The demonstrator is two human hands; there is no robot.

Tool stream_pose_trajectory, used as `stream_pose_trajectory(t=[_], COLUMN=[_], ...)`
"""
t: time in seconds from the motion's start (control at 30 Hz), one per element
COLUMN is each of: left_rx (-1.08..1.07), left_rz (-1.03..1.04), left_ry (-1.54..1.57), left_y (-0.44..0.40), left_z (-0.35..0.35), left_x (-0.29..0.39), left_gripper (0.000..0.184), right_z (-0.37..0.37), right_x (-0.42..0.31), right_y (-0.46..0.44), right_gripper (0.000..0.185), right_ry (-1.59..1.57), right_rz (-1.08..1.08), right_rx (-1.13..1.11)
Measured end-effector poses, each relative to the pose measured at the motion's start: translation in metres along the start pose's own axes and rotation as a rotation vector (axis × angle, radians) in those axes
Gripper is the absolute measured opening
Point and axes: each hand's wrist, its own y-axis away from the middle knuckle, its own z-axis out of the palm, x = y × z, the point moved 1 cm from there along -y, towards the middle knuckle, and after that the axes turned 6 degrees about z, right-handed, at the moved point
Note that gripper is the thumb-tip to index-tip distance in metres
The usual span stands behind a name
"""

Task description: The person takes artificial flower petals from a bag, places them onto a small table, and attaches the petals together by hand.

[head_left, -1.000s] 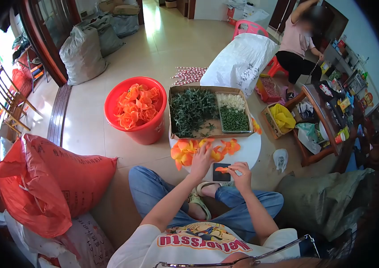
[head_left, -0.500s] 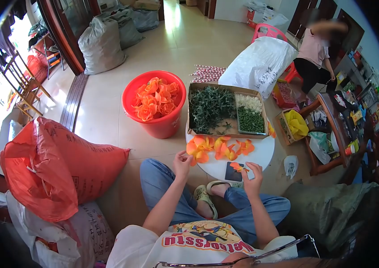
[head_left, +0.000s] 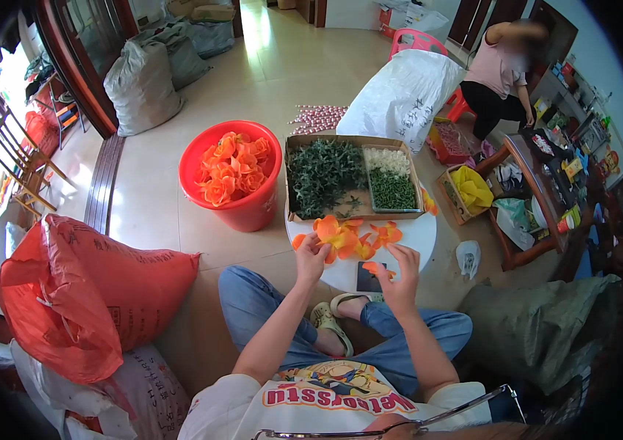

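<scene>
My left hand point(head_left: 311, 261) pinches an orange-yellow fabric petal piece point(head_left: 336, 236) above the near part of the white round table point(head_left: 421, 246). In my right hand point(head_left: 402, 277) is a smaller orange petal piece point(head_left: 374, 269), held between thumb and fingers over a dark square pad point(head_left: 364, 280). More orange petals point(head_left: 386, 235) lie on the table between my hands and the cardboard tray point(head_left: 304, 218). The tray contains dark green artificial leaves point(head_left: 326, 172), a box of small green pieces point(head_left: 392, 192) and white pieces point(head_left: 387, 160).
A red bucket point(head_left: 242, 217) of orange artificial roses point(head_left: 232, 167) stands left of the table. A red sack point(head_left: 128, 282) lies further left, a dark sack point(head_left: 539, 323) at right. A white bag point(head_left: 399, 92) and pink beaded stems point(head_left: 319, 117) are behind. Another person point(head_left: 498, 70) sits back right.
My left hand has moved right over the petals and now lifts an orange piece. My right hand has shifted slightly up and left, still with its petal. The whole view has swung a little.
</scene>
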Motion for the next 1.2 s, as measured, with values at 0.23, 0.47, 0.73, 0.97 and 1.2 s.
stream_pose_trajectory(t=[0.23, 0.47, 0.73, 0.97, 1.2], left_rx=[-0.039, -0.107, -0.198, -0.426, -0.445], left_rz=[-0.052, -0.134, -0.198, -0.278, -0.251], left_ry=[-0.071, -0.241, -0.033, -0.242, -0.202], left_y=[-0.01, -0.019, -0.015, 0.015, 0.034], left_z=[0.015, 0.015, 0.038, 0.074, 0.087], left_x=[0.017, 0.032, 0.067, 0.078, 0.041], left_gripper=[0.027, 0.022, 0.019, 0.02, 0.021], right_z=[0.042, 0.076, 0.056, -0.008, -0.013], right_x=[0.004, 0.022, 0.028, 0.044, 0.074], right_y=[-0.038, -0.085, -0.088, -0.053, -0.004], right_gripper=[0.043, 0.033, 0.022, 0.015, 0.022], right_ry=[0.015, -0.074, -0.525, -0.745, -0.887], right_rz=[-0.047, 0.284, 0.542, 0.808, 0.916], right_rx=[-0.233, -0.747, -0.835, -0.701, -0.484])
